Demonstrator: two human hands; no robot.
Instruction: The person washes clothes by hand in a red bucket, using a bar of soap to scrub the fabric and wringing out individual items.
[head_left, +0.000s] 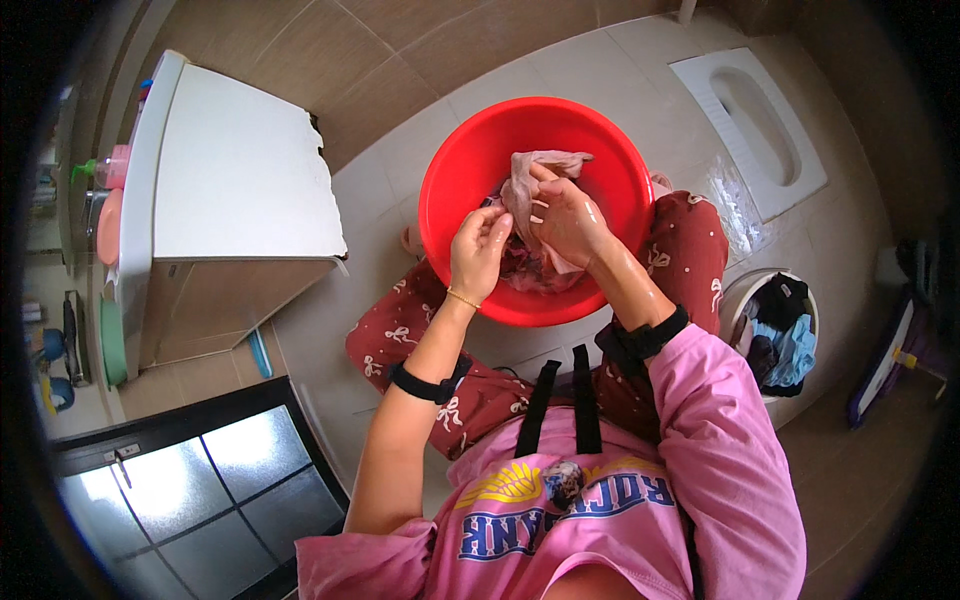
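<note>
A wet, pale pink cloth (524, 192) hangs bunched over the red basin (445, 165) between my two hands. My left hand (478, 252) has its fingertips and thumb closed on the cloth's left edge. On the other side, my right hand (572, 222) is wet, its fingers bent and partly apart against the cloth, which it holds up; some fingertips are hidden. Below the hands, darker reddish wet clothes (525, 268) lie in the basin.
A white bucket (738, 292) of dark and light blue clothes (790, 345) stands at the right. Behind it is a white squat toilet (755, 135). A white-topped washing machine (245, 165) stands at the left, above a dark-framed glass door (225, 490). My knees flank the basin.
</note>
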